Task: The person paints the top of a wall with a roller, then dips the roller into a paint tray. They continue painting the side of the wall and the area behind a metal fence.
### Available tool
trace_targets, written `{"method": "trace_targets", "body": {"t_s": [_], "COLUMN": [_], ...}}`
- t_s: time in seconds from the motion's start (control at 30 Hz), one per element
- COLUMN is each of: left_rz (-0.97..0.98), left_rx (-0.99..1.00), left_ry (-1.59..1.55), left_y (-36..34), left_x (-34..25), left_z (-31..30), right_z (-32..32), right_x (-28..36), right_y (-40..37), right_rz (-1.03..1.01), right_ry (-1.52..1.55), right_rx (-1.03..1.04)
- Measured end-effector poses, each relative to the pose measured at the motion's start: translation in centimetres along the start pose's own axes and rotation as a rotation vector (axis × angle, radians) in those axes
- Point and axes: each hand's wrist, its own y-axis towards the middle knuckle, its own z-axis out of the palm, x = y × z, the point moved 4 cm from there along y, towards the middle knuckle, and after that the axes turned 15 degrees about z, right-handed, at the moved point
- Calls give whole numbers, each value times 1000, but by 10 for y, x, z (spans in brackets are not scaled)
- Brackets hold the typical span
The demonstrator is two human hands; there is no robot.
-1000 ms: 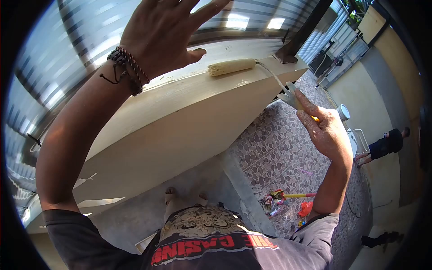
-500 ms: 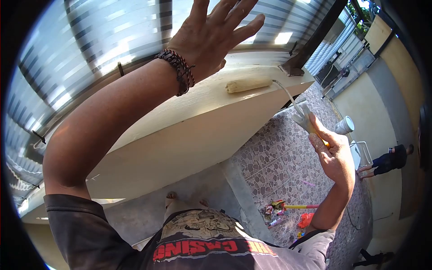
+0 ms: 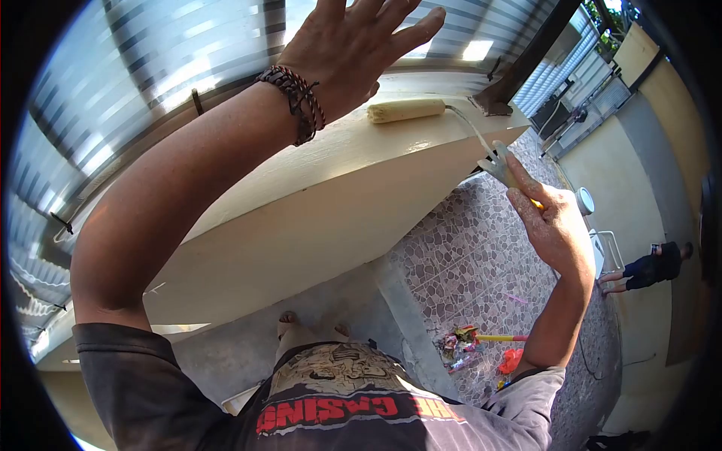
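Observation:
My right hand (image 3: 547, 214) is closed round the handle of a paint roller (image 3: 406, 110). Its cream-coloured sleeve lies on the top of a cream-painted ledge (image 3: 331, 164), and a bent wire frame joins it to the handle. Wet-looking paint shines on the ledge near the sleeve. My left hand (image 3: 350, 49) is raised at the top of the view with its fingers spread, in front of the corrugated translucent sheeting (image 3: 188, 45). Some of its fingertips are cut off by the frame edge. Nothing shows in that hand; a braided bracelet circles the wrist.
A dark post (image 3: 519, 68) rises from the ledge's far end. On the patterned tile floor (image 3: 451, 248) lie colourful litter (image 3: 460, 347) and a red item (image 3: 511, 361). A white bucket (image 3: 584, 201) and another person (image 3: 662, 263) are at the right.
The roller sleeve has moved up and slightly left across the ledge top, towards the sheeting, with my right hand following upward. My left hand has barely shifted.

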Motion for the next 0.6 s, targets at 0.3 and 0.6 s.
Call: {"method": "trace_targets", "body": {"t_s": [0.3, 0.6], "left_rz": [-21, -215], "left_rx": [165, 90], "left_ry": [125, -171], "left_y": [-56, -89], "left_x": [1, 25], "left_z": [-22, -26], "right_z": [-9, 9], "right_x": [-36, -10], "right_y": [-44, -50], "right_rz": [136, 7], "right_ry": [204, 200], "right_rx": [55, 21]}}
